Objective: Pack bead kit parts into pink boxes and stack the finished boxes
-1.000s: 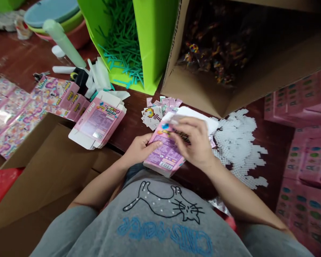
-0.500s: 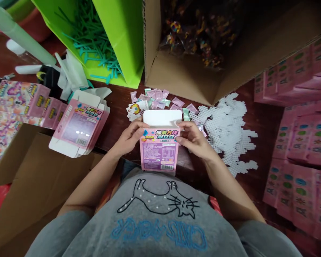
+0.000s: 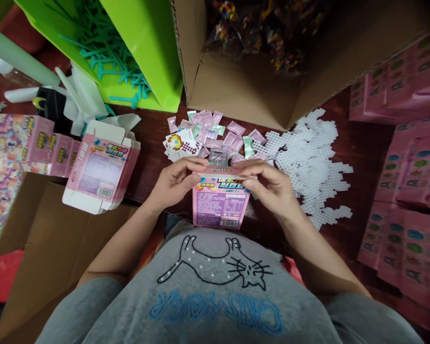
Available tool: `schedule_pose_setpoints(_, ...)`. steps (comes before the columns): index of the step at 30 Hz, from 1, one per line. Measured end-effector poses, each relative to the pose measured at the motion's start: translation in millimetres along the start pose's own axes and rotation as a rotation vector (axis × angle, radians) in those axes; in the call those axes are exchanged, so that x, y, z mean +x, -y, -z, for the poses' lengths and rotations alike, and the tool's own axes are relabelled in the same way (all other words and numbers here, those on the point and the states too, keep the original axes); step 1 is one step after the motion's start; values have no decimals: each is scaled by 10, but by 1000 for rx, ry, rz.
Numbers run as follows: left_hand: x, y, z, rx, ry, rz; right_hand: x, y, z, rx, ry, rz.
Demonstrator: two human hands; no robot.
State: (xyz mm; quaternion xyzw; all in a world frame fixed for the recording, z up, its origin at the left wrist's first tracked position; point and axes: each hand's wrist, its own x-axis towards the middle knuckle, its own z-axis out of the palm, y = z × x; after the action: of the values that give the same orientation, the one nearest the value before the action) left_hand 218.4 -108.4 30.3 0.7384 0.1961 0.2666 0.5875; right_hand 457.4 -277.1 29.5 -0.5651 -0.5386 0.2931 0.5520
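Note:
A pink and purple printed candy box (image 3: 220,205) stands upright at the table's near edge, close to the grey shirt. Its top flap is folded over toward me. My left hand (image 3: 177,184) grips the box's upper left corner, thumb in front and fingers behind. At the upper right corner my right hand (image 3: 268,186) pinches the flap edge between thumb and fingers. Just beyond the box lie small pink and green sachets (image 3: 232,141) and a few pixel-picture cards (image 3: 182,145). White plastic grid pieces (image 3: 308,162) are heaped beside my right hand.
Flat unfilled boxes (image 3: 102,167) are stacked at left above an open carton (image 3: 53,224). A green bag (image 3: 154,57) holds teal plastic hammers. A big cardboard box (image 3: 243,91) contains bagged colourful pieces. Rows of pink boxes (image 3: 408,229) line the right side.
The box's white top flap stood up before; now it is folded down, with both hands at its edge. The view has shifted slightly.

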Motion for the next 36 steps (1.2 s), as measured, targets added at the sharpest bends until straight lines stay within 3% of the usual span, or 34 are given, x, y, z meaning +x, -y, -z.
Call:
schedule_pose_setpoints(4,25,-110,-78,-33,-105,114,80,200,-69,13,-126,-190)
schedule_pose_setpoints(7,26,-85,-96,-34,-142,140,120,196,-118,22,-163,-221)
schedule_pose_setpoints(12,-68,46,-67,-37,-46,78,68,96,-5,54,-20,-170)
schedule_pose_setpoints(16,-227,83,14,3,-93,-13,175,104,129,-31,166,-68)
schedule_pose_setpoints(18,-357,107,116,7,-197,11,401,50,91,-136,187,-6)
schedule_pose_setpoints(21,-656,211,332,56,-479,147,930,-167,-203,-369,214,58)
schedule_pose_setpoints(23,-903,317,479,128,-617,262,1323,-339,-511,-553,391,72)
schedule_pose_setpoints(25,-1147,411,594,234,-665,335,1663,-460,-818,-718,624,64)
schedule_pose_setpoints(27,-1344,463,662,374,-650,366,1899,-501,-1052,-852,777,58)
schedule_pose_setpoints(30,-1487,459,686,632,-527,357,2041,-454,-1218,-965,810,84)
schedule_pose_setpoints(33,-1420,427,688,836,-383,263,2042,-383,-1239,-973,781,63)
schedule_pose_setpoints(36,-1194,415,716,936,-250,169,2049,-373,-1221,-935,782,2)
